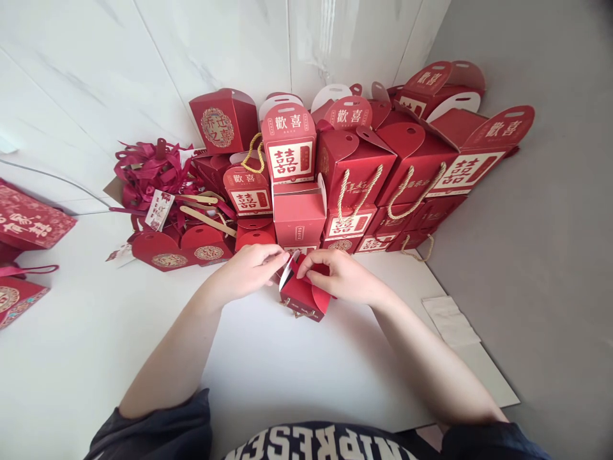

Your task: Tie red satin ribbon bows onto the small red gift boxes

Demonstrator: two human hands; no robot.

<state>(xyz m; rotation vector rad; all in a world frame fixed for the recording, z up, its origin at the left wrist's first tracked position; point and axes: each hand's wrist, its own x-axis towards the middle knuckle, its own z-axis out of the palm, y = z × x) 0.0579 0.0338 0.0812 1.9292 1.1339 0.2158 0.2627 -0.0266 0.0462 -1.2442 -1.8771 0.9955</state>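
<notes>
A small red gift box (305,299) with gold lettering and a gold cord on its near side stands on the white table (268,370). Its top flaps are partly raised, and a white inner face shows on the left. My left hand (253,271) is closed, with thumb and fingers pinching at the left flap. From the other side, my right hand (342,278) has curled fingers gripping at the top flaps. The fingertips partly hide the box's top. Directly behind it, another red box (299,214) sits in a stack.
Stacked red gift boxes (357,169), some with gold rope handles, line the tiled wall (239,45). Left of them lie a heap of dark red ribbons (153,172) and wooden-looking sticks (205,219). A folded white paper (450,319) rests at right, beside a grey wall (541,223).
</notes>
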